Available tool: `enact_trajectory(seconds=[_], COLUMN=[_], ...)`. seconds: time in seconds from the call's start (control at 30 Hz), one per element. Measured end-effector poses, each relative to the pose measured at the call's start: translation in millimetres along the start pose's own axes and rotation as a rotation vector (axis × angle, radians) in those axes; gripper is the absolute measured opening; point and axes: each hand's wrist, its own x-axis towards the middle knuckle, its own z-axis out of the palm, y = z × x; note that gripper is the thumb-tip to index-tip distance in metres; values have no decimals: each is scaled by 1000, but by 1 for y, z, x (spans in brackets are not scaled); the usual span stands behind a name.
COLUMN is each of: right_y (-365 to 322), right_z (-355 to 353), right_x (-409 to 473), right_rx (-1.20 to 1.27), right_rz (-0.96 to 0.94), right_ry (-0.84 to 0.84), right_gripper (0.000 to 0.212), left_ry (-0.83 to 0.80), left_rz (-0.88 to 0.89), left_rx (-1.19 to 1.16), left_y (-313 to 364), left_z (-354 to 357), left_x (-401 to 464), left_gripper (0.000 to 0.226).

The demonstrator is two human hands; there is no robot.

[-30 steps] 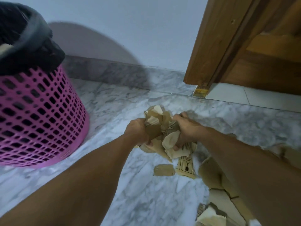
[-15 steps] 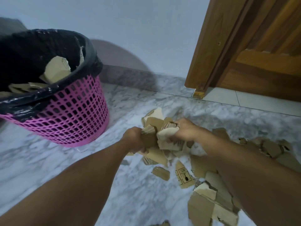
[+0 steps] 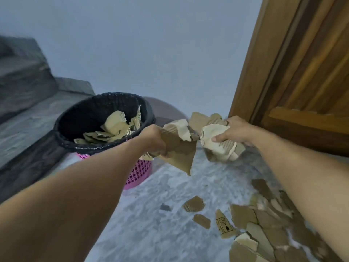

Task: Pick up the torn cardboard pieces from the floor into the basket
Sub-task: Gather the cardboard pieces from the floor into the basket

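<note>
Head view: my left hand [image 3: 154, 141] grips a bunch of torn brown cardboard pieces [image 3: 179, 148], fingers curled round their near edge, with one long pointed flap hanging below the fist. My right hand [image 3: 233, 132] grips a second crumpled handful of pale and brown cardboard scraps [image 3: 217, 142], thumb pressed across the front. Both handfuls are in the air, touching or nearly touching each other, just to the right of the round pink plastic lattice basket with a black bag liner [image 3: 138, 174]. The basket stands on the grey-white marble floor [image 3: 160, 233] and already holds a layer of torn pieces.

Procedure for the transfer, as I judge it:

1. Carry both handfuls left until they sit fully over the liner opening, not over its rim.
2. Keep both grips firm during travel; the hanging flap looks the likeliest piece to slip.
3. Lower the hands close to the opening before releasing, so light pieces do not drift outside.
4. Release the left handful first, since it is nearer the basket, then the right.

Many loose cardboard fragments on the floor [image 3: 251, 224] lie at lower right, well apart from the basket, beside the brown wooden door [image 3: 302, 72]. The task is partly complete.
</note>
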Motion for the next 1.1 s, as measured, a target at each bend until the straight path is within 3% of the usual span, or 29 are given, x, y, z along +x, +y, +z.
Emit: enact_trajectory(seconds=[0.23,0.4,0.5,0.63,0.8,0.97,1.1], right_y=[-133,-210,-240,-264,-264,-246,-231], right_z=[-44,2,46,93,139,162,167], right_x=[-21,-24,-12,5,29,33,27], right_rx=[13,21,108,180,108,29,-130], right_rz=[-147,-230,-231,-224,-235,-220,-269], right_ry=[34,19,7,-22,-10,-27,112], right_gripper=[43,41,57,69,59,61,28], left_ry=[158,274,309,320,397,270,311], left_rz=[21,-56,-111,-165,-183,-165,-145], left_rx=[-128,-75,-35,3,-7,-154,-130], left_y=[4,-41,-72,-105,-138,-156,-172], left_z=[-119,-171,-186,-190,-174,-144,-125], left_x=[-38,-56,-57,-48,-20,1,7], left_gripper=[48,47,46,49,46,80,52])
